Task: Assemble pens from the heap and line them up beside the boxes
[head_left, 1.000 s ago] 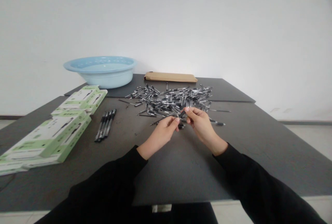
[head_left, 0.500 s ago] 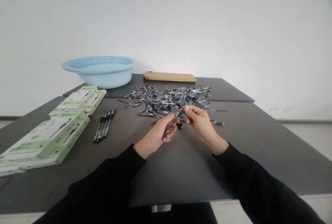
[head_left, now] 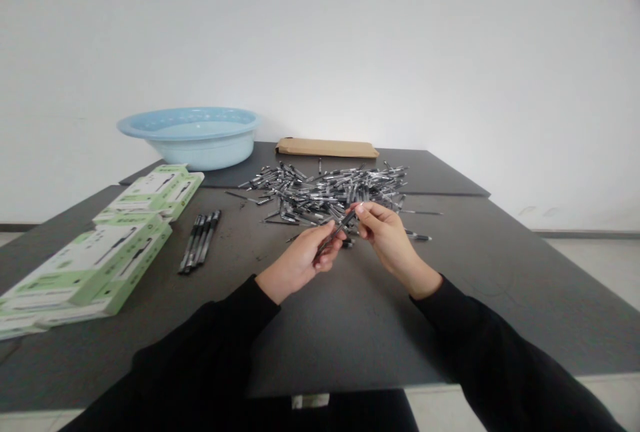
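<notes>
Gripping the near part of a slim, dark plastic pen, the bare left hand curls its fingers under its thumb; the bare right hand pinches the far end between thumb and fingertips. Both hands angle inward above the flat dark-grey table, the pen slanting between them. Beyond lies a loose heap of black-and-clear plastic pens, then a round light-blue plastic basin.

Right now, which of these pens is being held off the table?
The dark pen slanting between the left hand and right hand; the others lie in or around the heap, or in the row beside the boxes.
</notes>
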`<state>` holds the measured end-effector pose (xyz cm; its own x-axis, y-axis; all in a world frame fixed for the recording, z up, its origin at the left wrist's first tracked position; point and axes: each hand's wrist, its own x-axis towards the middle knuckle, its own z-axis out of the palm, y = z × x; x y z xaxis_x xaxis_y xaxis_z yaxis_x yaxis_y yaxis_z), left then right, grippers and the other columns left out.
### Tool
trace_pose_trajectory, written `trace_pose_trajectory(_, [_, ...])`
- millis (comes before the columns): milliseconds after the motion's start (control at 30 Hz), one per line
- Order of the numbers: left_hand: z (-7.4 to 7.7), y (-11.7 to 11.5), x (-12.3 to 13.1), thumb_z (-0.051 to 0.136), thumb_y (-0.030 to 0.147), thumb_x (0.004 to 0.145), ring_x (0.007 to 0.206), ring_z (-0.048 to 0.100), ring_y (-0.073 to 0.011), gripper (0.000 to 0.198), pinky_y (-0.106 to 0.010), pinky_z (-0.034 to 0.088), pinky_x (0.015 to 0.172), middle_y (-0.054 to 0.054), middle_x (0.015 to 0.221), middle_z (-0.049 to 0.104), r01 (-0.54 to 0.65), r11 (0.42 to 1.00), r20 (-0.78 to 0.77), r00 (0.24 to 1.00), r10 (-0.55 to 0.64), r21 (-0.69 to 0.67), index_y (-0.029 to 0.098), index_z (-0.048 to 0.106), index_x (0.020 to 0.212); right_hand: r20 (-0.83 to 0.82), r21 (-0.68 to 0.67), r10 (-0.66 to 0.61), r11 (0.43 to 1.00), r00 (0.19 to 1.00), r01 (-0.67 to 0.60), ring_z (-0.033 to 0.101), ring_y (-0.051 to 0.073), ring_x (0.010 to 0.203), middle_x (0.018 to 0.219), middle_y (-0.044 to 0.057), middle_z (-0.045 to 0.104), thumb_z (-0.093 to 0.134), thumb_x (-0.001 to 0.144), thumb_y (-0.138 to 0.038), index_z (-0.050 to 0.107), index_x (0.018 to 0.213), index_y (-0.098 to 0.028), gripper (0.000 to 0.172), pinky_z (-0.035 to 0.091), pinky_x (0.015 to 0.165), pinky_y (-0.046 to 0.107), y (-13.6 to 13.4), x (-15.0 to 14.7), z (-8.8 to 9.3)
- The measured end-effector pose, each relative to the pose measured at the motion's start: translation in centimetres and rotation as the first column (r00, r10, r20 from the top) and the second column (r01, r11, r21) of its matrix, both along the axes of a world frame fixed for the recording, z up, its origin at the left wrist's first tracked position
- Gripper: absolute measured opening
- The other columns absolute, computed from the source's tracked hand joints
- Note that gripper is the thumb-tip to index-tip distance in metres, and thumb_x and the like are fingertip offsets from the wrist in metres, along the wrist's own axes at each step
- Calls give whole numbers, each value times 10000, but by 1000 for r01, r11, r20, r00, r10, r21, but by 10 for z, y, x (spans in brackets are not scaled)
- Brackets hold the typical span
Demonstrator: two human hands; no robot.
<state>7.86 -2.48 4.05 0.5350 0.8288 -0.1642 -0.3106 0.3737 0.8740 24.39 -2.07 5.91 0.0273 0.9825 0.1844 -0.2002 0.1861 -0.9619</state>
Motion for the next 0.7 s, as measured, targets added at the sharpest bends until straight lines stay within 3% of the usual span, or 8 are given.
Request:
trace_pose_trajectory(67, [1,-2,-1,572,495,872,416,261,-29,372,-195,142,403,36,636,451,136,989,53,990,-134,-54,127,624,854,-1,1,10,1000,1000,-10,413,66,484,681,-4,615,786,697,-493,718,784,-179,332,293,474,236,0,0,0])
trace_pose_trajectory(133, [1,-3,-1,564,456,887,412,242,-26,328,-193,146,407,44,630,432,171,984,75,983,-167,-43,134,605,842,3,-1,17,1000,1000,-17,411,63,486,721,5,635,783,701,-493,717,785,-180,330,288,470,236,0,0,1])
trace_pose_trajectory(233, [1,-3,-2,611,424,865,416,230,-23,287,-190,153,417,57,616,405,111,994,38,993,-112,23,144,575,816,13,-7,20,1000,1000,-20,402,64,482,711,1,632,791,686,-494,711,781,-183,336,278,466,239,0,0,1])
trace_pose_trajectory(433, [-4,1,1,607,473,834,455,259,-48,335,-208,162,435,54,605,398,-18,966,-197,978,70,257,160,540,734,32,-15,9,1000,999,-9,384,76,475,614,-21,576,782,682,-515,708,767,-183,350,258,474,247,2,1,-2])
trace_pose_trajectory(500, [-3,1,2,555,478,856,474,290,-70,358,-217,197,456,52,576,387,-44,925,-298,940,166,378,174,506,673,37,-14,5,1000,999,-4,380,80,473,559,-34,532,777,690,-513,709,762,-181,347,253,479,247,3,1,-4])
trace_pose_trajectory(600, [1,-1,2,510,410,875,529,371,-107,358,-237,265,516,35,547,417,-33,804,-423,837,347,594,189,462,597,40,-19,-21,1000,999,22,370,85,468,499,-50,478,783,681,-520,695,736,-179,356,249,483,249,4,2,-5])
trace_pose_trajectory(700, [5,-3,1,522,324,854,582,414,-128,293,-247,287,564,31,557,448,-5,727,-458,774,438,686,189,483,597,36,-39,-3,999,999,4,365,85,465,481,-52,473,805,644,-541,667,701,-179,392,258,487,248,3,2,-5])
